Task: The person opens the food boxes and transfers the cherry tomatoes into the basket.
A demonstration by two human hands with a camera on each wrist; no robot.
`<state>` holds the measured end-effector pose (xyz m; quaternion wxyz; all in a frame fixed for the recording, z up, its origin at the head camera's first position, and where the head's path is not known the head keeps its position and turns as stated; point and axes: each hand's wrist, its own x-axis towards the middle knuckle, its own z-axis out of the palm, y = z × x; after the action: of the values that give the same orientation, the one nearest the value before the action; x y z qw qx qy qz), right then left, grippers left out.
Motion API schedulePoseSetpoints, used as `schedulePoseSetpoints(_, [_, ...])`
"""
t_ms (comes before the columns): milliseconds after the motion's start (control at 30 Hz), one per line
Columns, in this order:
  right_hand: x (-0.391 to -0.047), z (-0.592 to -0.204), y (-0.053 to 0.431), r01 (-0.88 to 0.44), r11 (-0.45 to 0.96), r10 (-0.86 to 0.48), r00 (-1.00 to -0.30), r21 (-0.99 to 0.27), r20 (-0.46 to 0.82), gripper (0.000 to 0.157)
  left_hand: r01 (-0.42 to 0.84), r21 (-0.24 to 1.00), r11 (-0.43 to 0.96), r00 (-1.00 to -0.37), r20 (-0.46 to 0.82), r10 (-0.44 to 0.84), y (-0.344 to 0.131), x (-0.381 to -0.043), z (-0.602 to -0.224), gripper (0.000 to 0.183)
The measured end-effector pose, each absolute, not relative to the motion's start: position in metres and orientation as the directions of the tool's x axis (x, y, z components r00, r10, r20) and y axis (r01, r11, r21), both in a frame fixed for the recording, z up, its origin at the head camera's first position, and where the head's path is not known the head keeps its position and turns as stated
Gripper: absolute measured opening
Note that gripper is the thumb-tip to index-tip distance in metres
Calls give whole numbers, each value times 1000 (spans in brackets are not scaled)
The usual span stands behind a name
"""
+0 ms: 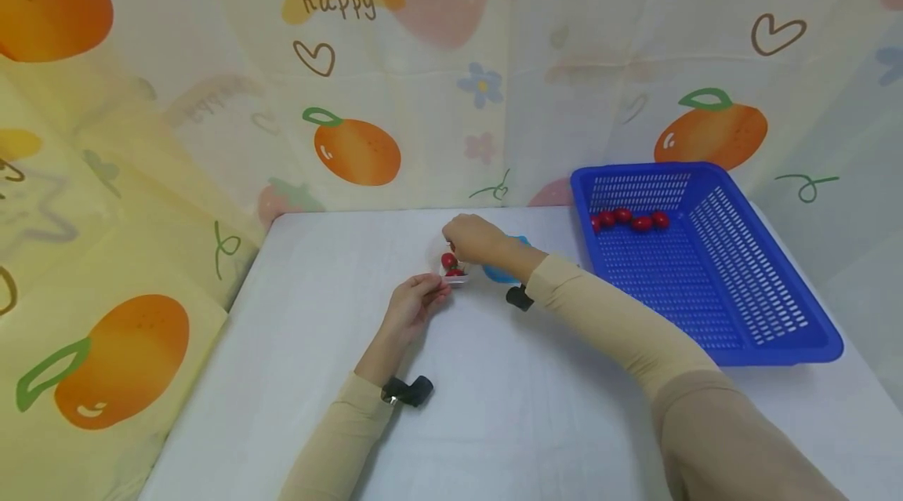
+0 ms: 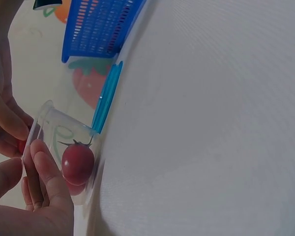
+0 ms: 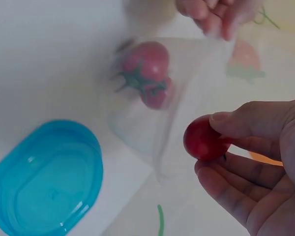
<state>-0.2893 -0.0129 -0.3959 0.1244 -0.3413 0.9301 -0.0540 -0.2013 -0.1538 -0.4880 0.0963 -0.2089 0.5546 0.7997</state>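
Observation:
A clear plastic container [image 2: 56, 120] stands on the table with small red tomatoes [image 2: 78, 163] inside, green stems attached. My left hand [image 1: 412, 303] pinches the container's rim between thumb and fingers. Over the container's mouth, my right hand [image 3: 258, 162] holds a single cherry tomato [image 3: 204, 140] between thumb and fingertips. In the head view that tomato is mostly hidden by the right hand. A translucent blue lid [image 3: 49, 179] lies on the table beside the container, partly covered by the right forearm in the head view.
A large blue plastic basket [image 1: 765, 266] stands on the right of the table, with several tomatoes [image 1: 640, 223] near its far left corner. A patterned cloth [image 1: 423, 78] hangs behind the white table [image 1: 466, 407]. The right sleeve passes in front of the basket's near left edge.

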Motion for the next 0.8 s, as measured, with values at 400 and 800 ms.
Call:
schedulePoseSetpoints(400, [-291,-374,11,-607,746,-653,-747,-274,-122,17,-405,843,-354,-880,-464,-97,-153,-203,-489,31])
schedulePoseSetpoints(800, [-287,-351,38,-581,743,-630,-774,-332,-55,31,-388,843,-371,-890,-448,-85,-153,-201,-488,29])
